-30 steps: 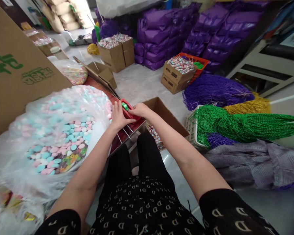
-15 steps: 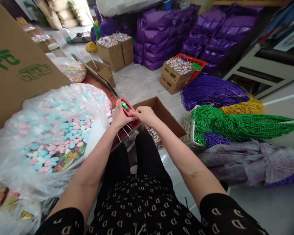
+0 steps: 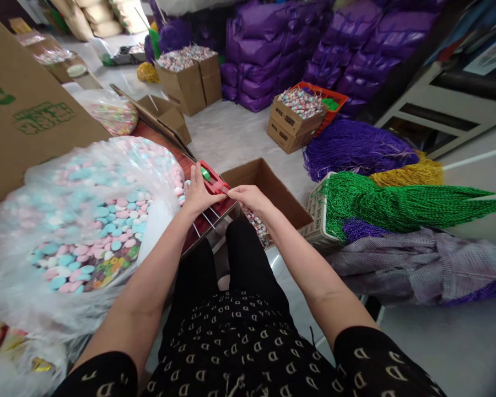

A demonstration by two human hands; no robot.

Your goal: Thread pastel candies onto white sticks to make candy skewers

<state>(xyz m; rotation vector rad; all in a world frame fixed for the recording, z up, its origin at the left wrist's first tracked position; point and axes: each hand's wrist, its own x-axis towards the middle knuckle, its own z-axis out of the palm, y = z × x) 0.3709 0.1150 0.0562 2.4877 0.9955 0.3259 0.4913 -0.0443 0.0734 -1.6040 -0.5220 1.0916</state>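
A red plastic holder [image 3: 211,182] with a green piece [image 3: 205,174] sits tilted above thin metal rods [image 3: 202,223].

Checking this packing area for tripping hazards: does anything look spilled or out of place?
The green bead strands look odd: they overflow the white plastic crate and trail far out to the right in a long loose mass, instead of sitting inside it.

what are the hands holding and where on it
The left hand grips the side of a red plastic tool; the right hand's fingertips pinch its near end.
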